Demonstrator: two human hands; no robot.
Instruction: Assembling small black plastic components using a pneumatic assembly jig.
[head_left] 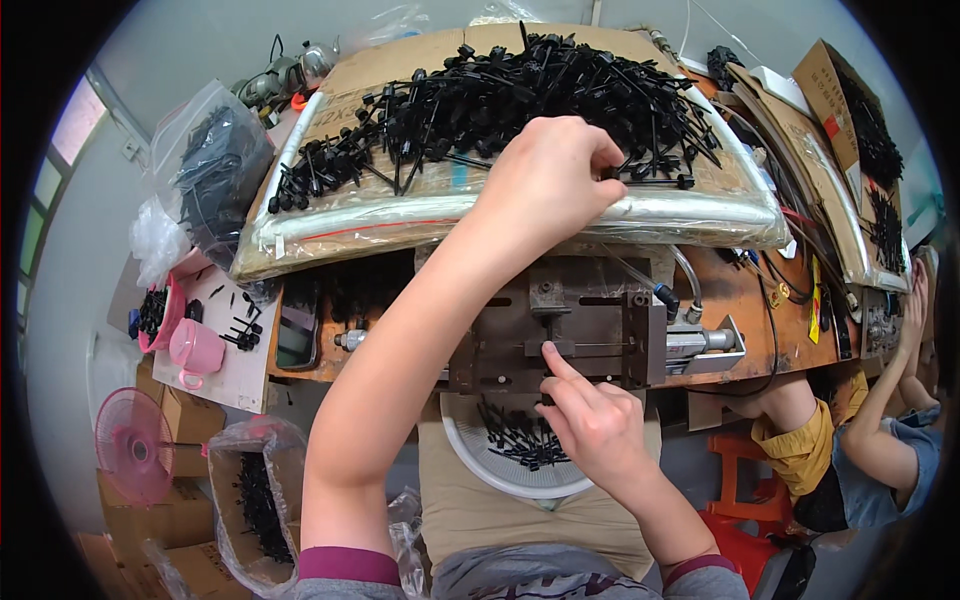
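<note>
My left hand (pixel 555 180) reaches over the front of a tray (pixel 400 215) heaped with black plastic stem-like parts (pixel 540 90). Its fingers are closed in a pinch around a small black plastic part (pixel 609 174) at the pile's front edge. Below, a dark metal fixture (pixel 495 345) sits at the table's edge. The extended index finger of my right hand (pixel 595 420) touches the small block (pixel 550 347) in its middle. The other fingers of that hand curl around a dark piece (pixel 545 398), mostly hidden. Under the hand, a white basket (pixel 465 440) on my lap holds several black parts.
A pneumatic cylinder (pixel 700 342) with hoses adjoins the fixture. At left are a bag of black parts (pixel 222 165), a pink cup (pixel 196 348), a pink fan (pixel 133 445) and a lined box (pixel 225 490). A co-worker's arm (pixel 885 400) shows at right, near a red stool (pixel 740 490).
</note>
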